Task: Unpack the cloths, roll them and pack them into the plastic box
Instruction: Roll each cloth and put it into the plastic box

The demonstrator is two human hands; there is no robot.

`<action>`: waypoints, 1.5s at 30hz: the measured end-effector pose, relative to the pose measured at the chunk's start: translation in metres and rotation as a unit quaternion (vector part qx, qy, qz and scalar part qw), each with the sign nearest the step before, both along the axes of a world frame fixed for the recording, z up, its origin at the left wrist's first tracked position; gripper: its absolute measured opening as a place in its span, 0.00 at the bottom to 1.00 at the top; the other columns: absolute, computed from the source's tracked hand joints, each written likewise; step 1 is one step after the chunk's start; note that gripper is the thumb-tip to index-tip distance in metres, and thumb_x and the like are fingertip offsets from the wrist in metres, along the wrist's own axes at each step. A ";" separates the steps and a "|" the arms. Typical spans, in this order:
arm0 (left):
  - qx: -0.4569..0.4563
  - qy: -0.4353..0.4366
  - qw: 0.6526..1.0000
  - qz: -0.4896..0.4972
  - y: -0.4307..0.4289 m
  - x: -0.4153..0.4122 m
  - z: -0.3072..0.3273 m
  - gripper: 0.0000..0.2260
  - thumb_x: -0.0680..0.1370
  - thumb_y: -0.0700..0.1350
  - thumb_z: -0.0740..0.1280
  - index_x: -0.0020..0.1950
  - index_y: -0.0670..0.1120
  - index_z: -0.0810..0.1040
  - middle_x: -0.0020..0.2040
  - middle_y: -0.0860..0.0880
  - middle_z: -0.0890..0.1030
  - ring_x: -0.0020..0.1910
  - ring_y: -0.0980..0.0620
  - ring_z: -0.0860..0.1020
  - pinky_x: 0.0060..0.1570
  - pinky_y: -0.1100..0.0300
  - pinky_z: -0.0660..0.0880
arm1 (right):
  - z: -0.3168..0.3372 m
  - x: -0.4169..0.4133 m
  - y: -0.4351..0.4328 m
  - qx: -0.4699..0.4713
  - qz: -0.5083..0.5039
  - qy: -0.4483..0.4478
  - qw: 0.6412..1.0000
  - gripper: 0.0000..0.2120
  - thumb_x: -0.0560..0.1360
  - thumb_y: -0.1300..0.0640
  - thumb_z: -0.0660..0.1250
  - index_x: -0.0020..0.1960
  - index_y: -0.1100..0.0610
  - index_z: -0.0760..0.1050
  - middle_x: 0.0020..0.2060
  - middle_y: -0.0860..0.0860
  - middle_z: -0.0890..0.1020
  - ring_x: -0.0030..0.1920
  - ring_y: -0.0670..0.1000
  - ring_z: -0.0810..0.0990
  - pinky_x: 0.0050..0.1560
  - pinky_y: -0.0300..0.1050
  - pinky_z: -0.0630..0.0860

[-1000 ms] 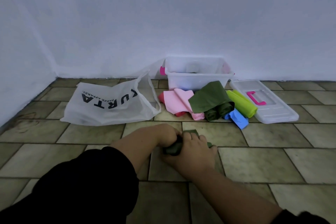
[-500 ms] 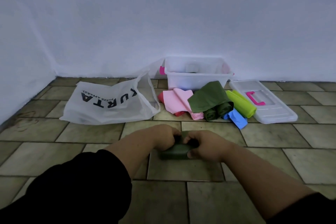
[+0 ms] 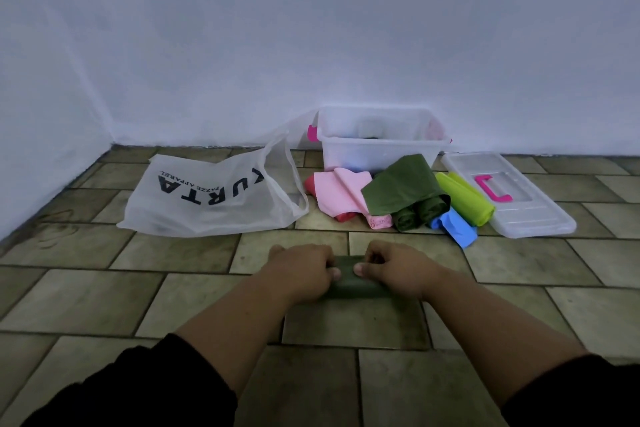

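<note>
Both hands sit on one dark green roll (image 3: 347, 274) lying on the floor (image 3: 104, 295) straight ahead of the person. The left hand (image 3: 300, 270) has its fingers curled over the roll's 9 o'clock end. The right hand (image 3: 399, 270) is curled over the 3 o'clock end. The two are a little apart, thumbs toward the person, with a short stretch of cloth showing between them.

From the roll, the box (image 3: 363, 158) stands open at 12 o'clock against the wall, with something dark inside that I cannot make out. The pile (image 3: 403, 189) of pink, green, lime and blue cloths lies at 1 o'clock, between roll and box. The lid (image 3: 533, 215) is at 2 o'clock and the bag (image 3: 214, 198) at 10 o'clock.

The roll looks nearly finished, so the risks lie mostly in the lift. Nothing but the grip seems to hold the loose edge. If one hand lets go first, the cloth will likely spring open. Uneven pressure from the two hands could push one end out into a cone, giving a slack roll that packs badly. The path to the box also passes over the pile, so a low carry could drag the finished rolls there loose.
</note>
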State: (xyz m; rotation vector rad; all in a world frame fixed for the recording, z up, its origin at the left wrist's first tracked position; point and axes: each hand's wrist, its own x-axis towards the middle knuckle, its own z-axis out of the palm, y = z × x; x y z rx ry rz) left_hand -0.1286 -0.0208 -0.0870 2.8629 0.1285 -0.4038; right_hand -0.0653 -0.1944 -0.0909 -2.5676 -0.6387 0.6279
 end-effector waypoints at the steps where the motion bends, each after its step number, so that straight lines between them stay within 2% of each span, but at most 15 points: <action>1: 0.018 0.004 1.000 0.004 0.000 0.003 0.000 0.10 0.78 0.57 0.58 0.56 0.56 0.73 0.52 0.52 0.76 0.51 0.51 0.73 0.58 0.47 0.61 | -0.003 0.001 0.000 0.001 -0.014 -0.012 1.000 0.14 0.72 0.36 0.63 0.42 0.47 0.73 0.40 0.46 0.78 0.46 0.49 0.76 0.52 0.50 0.72; 5: 0.071 0.038 0.996 0.025 0.005 0.012 -0.001 0.14 0.80 0.56 0.53 0.61 0.56 0.74 0.59 0.48 0.73 0.60 0.47 0.71 0.60 0.44 0.60 | -0.011 0.002 0.001 -0.038 -0.022 -0.098 0.994 0.19 0.71 0.31 0.59 0.39 0.47 0.70 0.38 0.45 0.76 0.41 0.46 0.74 0.44 0.45 0.70; 8: 0.038 0.039 0.997 0.054 0.009 0.015 -0.005 0.15 0.79 0.59 0.54 0.62 0.61 0.73 0.63 0.48 0.70 0.62 0.46 0.70 0.60 0.43 0.59 | -0.013 -0.002 -0.006 0.042 0.048 -0.170 0.983 0.14 0.67 0.36 0.64 0.44 0.43 0.67 0.43 0.43 0.73 0.44 0.46 0.72 0.42 0.43 0.67; 11: 0.021 0.027 0.996 0.087 0.011 0.016 -0.008 0.17 0.77 0.63 0.55 0.63 0.60 0.72 0.65 0.47 0.68 0.61 0.46 0.71 0.59 0.44 0.62 | -0.013 -0.007 -0.013 0.047 0.131 -0.151 0.979 0.15 0.64 0.42 0.67 0.46 0.42 0.66 0.43 0.41 0.73 0.44 0.45 0.71 0.40 0.40 0.66; 14: 0.021 -0.018 0.988 0.152 0.015 0.014 -0.007 0.25 0.76 0.65 0.56 0.66 0.51 0.69 0.66 0.44 0.69 0.59 0.45 0.73 0.56 0.48 0.71 | -0.013 -0.008 -0.013 0.046 0.078 -0.140 0.986 0.14 0.65 0.44 0.69 0.46 0.43 0.68 0.41 0.42 0.76 0.42 0.46 0.74 0.39 0.42 0.69; 16: -0.048 -0.024 0.977 0.204 0.013 0.013 -0.003 0.25 0.78 0.62 0.55 0.69 0.49 0.66 0.65 0.43 0.72 0.58 0.45 0.75 0.55 0.50 0.73 | -0.013 -0.008 -0.009 0.045 0.033 -0.128 0.990 0.14 0.65 0.42 0.70 0.44 0.46 0.70 0.40 0.44 0.78 0.41 0.46 0.76 0.39 0.43 0.71; 20: -0.277 0.004 0.910 0.309 -0.011 0.013 0.001 0.24 0.79 0.53 0.58 0.74 0.50 0.59 0.66 0.42 0.71 0.46 0.44 0.80 0.41 0.52 0.80 | -0.012 -0.014 -0.005 0.064 -0.032 -0.079 0.994 0.14 0.64 0.43 0.72 0.39 0.48 0.70 0.36 0.45 0.78 0.38 0.46 0.76 0.37 0.45 0.73; 24: -0.341 -0.071 0.883 0.316 -0.030 0.020 -0.008 0.27 0.77 0.50 0.63 0.75 0.51 0.58 0.71 0.45 0.65 0.60 0.45 0.73 0.55 0.53 0.74 | -0.011 -0.028 -0.002 0.155 -0.096 -0.015 0.983 0.14 0.66 0.47 0.74 0.38 0.53 0.71 0.34 0.49 0.79 0.36 0.48 0.76 0.35 0.46 0.72; 29: -0.465 -0.138 0.813 0.321 -0.034 0.031 -0.009 0.20 0.74 0.44 0.67 0.64 0.59 0.69 0.60 0.48 0.72 0.53 0.48 0.75 0.55 0.50 0.76 | 0.001 -0.033 -0.002 0.268 -0.119 0.090 0.952 0.19 0.68 0.43 0.73 0.39 0.58 0.72 0.33 0.53 0.79 0.34 0.48 0.76 0.38 0.45 0.72; 31: -0.525 -0.129 0.778 0.320 -0.034 0.041 -0.003 0.21 0.73 0.42 0.67 0.61 0.61 0.71 0.55 0.50 0.73 0.50 0.48 0.76 0.52 0.49 0.78 | 0.011 -0.024 -0.003 0.319 -0.136 0.195 0.917 0.16 0.71 0.44 0.69 0.42 0.57 0.73 0.42 0.60 0.82 0.44 0.56 0.82 0.50 0.52 0.77; 33: -0.575 -0.110 0.746 0.318 -0.036 0.054 0.007 0.23 0.73 0.41 0.67 0.63 0.61 0.71 0.55 0.50 0.74 0.50 0.46 0.77 0.51 0.47 0.79 | 0.020 -0.010 -0.002 0.391 -0.159 0.314 0.850 0.09 0.73 0.54 0.69 0.48 0.59 0.74 0.50 0.62 0.83 0.52 0.60 0.82 0.56 0.58 0.78; 35: -0.563 -0.126 0.761 0.297 -0.036 0.075 0.019 0.25 0.73 0.42 0.68 0.66 0.62 0.69 0.60 0.47 0.72 0.54 0.44 0.76 0.54 0.46 0.77 | 0.028 0.009 -0.001 0.444 -0.180 0.360 0.800 0.10 0.70 0.61 0.70 0.48 0.59 0.73 0.46 0.60 0.84 0.47 0.58 0.83 0.50 0.57 0.80; 39: -0.499 -0.205 0.816 0.207 -0.028 0.130 0.052 0.27 0.75 0.53 0.66 0.73 0.60 0.61 0.71 0.46 0.65 0.64 0.45 0.70 0.65 0.50 0.68 | 0.059 0.064 -0.005 0.505 -0.191 0.322 0.777 0.08 0.71 0.67 0.68 0.42 0.57 0.72 0.33 0.55 0.82 0.34 0.52 0.83 0.31 0.44 0.79; 42: -0.333 -0.273 0.883 0.188 -0.009 0.181 0.076 0.33 0.77 0.60 0.60 0.77 0.51 0.51 0.77 0.45 0.54 0.73 0.44 0.60 0.68 0.51 0.59 | 0.088 0.121 -0.008 0.500 -0.204 0.248 0.804 0.04 0.73 0.65 0.67 0.43 0.58 0.72 0.35 0.57 0.82 0.32 0.52 0.83 0.27 0.43 0.78; 45: -0.136 -0.190 0.948 0.218 0.012 0.220 0.078 0.42 0.75 0.63 0.61 0.77 0.44 0.42 0.78 0.43 0.47 0.76 0.42 0.52 0.71 0.42 0.55 | 0.108 0.186 -0.006 0.464 -0.244 0.098 0.846 0.04 0.74 0.63 0.68 0.43 0.60 0.73 0.40 0.60 0.81 0.34 0.54 0.83 0.30 0.46 0.79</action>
